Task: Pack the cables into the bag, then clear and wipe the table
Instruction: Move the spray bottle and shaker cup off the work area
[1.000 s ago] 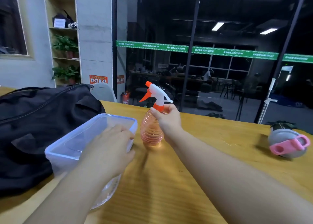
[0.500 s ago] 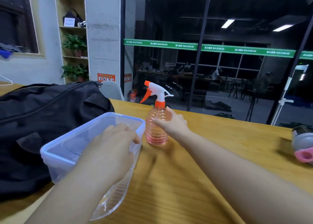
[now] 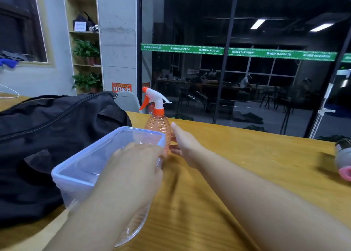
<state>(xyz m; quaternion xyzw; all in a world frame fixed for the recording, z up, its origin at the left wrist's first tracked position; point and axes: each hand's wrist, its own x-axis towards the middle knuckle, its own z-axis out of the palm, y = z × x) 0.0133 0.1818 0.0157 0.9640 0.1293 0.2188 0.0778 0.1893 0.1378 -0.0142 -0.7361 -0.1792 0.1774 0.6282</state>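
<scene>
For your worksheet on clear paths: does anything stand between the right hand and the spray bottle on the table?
Nothing visible does. The right hand lies open just right of the spray bottle, its fingers right beside the bottle's body. The clear plastic container, held by the left hand, sits on the bottle's other side.

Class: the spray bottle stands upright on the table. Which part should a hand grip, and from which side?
Grip the spray bottle at its narrow orange collar under the white trigger head, probably from the right, where the right hand is. The box and left hand crowd its left, and the ribbed body widens below.
</scene>
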